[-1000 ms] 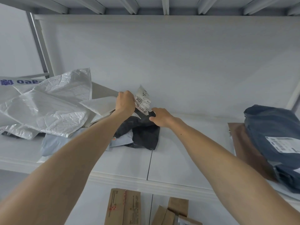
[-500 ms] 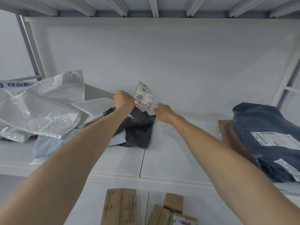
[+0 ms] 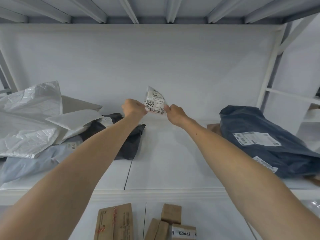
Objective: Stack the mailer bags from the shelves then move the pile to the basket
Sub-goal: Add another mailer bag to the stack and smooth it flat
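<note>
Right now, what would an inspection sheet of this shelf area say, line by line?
Surface: white shelf, seam down its middle.
Job's things: small mailer bag labelled 3021, held up above the shelf; black mailer bag below it; white mailer bags heaped over a pale blue mailer bag at left; dark blue mailer bag at right.
Clutter: cardboard boxes on the level below.
Fingers: left hand and right hand each pinch a side of the small mailer bag.
Cables: nothing seen.
Surroundings: white back panel, metal shelf frame.

1. I get soft, even, cool light; faint shadows.
2. Left of the left hand [image 3: 134, 108], white bags [image 3: 29, 118] glare mildly.
3. Right of the right hand [image 3: 175, 112], the shelf post [image 3: 270, 66] bows.
4. Between them, print on the small mailer bag [image 3: 154, 102] blurs.
</note>
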